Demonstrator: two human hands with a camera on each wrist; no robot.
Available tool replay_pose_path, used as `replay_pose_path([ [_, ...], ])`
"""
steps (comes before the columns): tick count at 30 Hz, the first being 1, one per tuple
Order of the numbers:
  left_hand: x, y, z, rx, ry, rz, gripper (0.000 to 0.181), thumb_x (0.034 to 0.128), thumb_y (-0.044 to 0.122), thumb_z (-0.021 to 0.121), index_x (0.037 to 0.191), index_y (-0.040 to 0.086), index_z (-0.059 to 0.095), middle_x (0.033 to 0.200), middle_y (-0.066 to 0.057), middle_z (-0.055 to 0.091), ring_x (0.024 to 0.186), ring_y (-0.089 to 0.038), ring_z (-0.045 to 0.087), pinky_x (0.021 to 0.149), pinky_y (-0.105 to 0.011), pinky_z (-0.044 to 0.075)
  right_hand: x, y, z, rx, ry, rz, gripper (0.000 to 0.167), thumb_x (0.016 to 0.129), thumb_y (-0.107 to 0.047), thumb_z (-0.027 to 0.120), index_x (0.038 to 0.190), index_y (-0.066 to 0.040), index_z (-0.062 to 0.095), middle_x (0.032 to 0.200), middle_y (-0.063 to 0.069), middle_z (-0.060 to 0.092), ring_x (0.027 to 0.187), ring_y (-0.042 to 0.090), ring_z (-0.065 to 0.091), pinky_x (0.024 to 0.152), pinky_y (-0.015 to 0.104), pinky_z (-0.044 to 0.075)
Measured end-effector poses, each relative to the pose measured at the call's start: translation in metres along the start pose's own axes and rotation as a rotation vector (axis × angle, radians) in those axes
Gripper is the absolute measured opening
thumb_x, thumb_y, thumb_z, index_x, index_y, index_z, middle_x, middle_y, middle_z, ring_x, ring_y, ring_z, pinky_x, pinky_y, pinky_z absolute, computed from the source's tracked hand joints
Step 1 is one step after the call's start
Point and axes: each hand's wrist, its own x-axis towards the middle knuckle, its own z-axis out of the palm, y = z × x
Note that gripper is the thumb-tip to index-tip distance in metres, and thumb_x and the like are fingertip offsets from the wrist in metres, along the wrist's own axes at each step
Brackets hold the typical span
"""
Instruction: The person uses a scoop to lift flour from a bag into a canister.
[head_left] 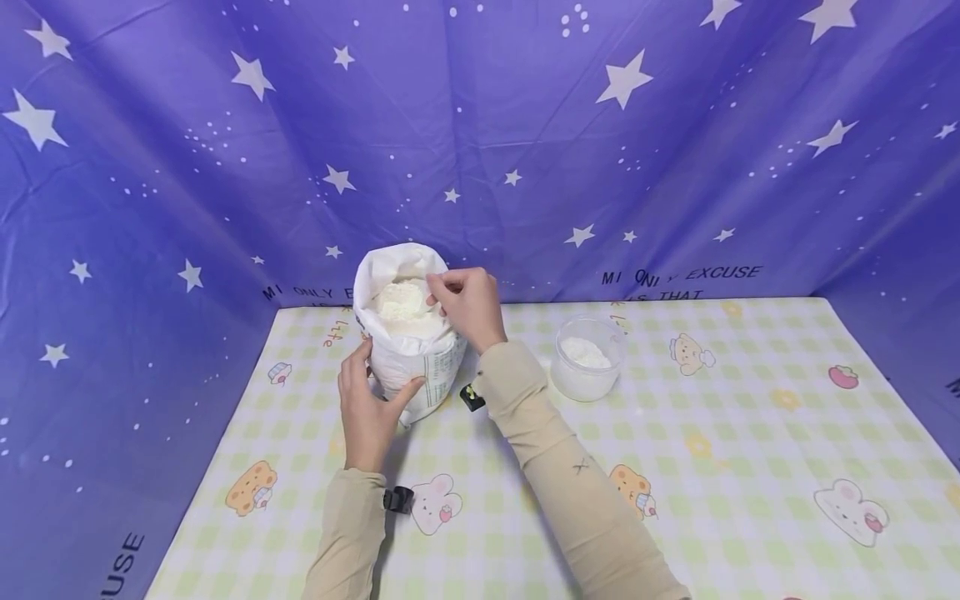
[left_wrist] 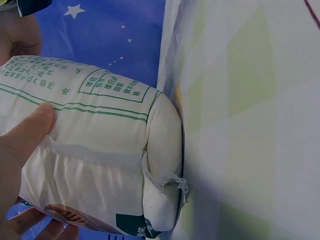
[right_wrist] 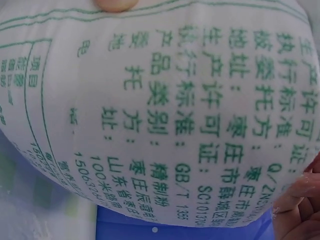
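A white cloth-like bag with green print stands upright, its mouth open and white powder showing inside, probably flour. My left hand grips the bag low down, the thumb across its printed front and the fingers round its left side. In the left wrist view the left thumb lies against the bag, near the green lines. My right hand pinches the right rim of the bag's mouth; its curled fingers reach just inside. White specks dust the right hand's fingers in the right wrist view.
A clear round plastic tub holding white powder stands right of the bag, beside the right forearm. The table has a green-and-white checked cloth with cartoon prints. A blue star-patterned curtain hangs behind, close to the bag.
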Motion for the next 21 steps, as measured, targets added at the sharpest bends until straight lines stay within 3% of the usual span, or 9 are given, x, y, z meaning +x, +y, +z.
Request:
replay_pose_path([
  [6, 0.0005, 0.0008, -0.0007, 0.012, 0.0, 0.001, 0.091, 0.0687, 0.025, 0.092, 0.143, 0.004, 0.044, 0.138, -0.016, 0.048, 0.126, -0.031, 0.045, 0.108, -0.043, 0.047, 0.0043, -0.0011, 0.0006, -0.02, -0.041, 0.02, 0.029, 0.096, -0.028, 0.065, 0.079, -0.009, 0.079, 0.065, 0.001, 0.07, 0.053, 0.013, 0.058, 0.053, 0.022, 0.043],
  [14, 0.0001, -0.0003, -0.0005, 0.018, 0.004, 0.013, 0.092, 0.0686, 0.027, 0.092, 0.143, 0.003, 0.044, 0.137, -0.017, 0.049, 0.125, -0.031, 0.045, 0.107, -0.043, 0.047, 0.0054, -0.0037, -0.001, -0.02, -0.07, 0.052, 0.028, 0.096, -0.029, 0.066, 0.081, -0.008, 0.079, 0.065, 0.0, 0.07, 0.054, 0.013, 0.058, 0.051, 0.021, 0.043],
  [21, 0.0006, -0.0006, -0.0001, 0.019, 0.003, 0.015, 0.091, 0.0691, 0.026, 0.092, 0.143, 0.003, 0.043, 0.137, -0.017, 0.048, 0.125, -0.032, 0.045, 0.108, -0.044, 0.047, 0.004, -0.0038, -0.0041, 0.07, -0.102, 0.17, 0.029, 0.097, -0.03, 0.065, 0.086, -0.006, 0.078, 0.067, 0.001, 0.07, 0.055, 0.012, 0.057, 0.042, 0.02, 0.037],
])
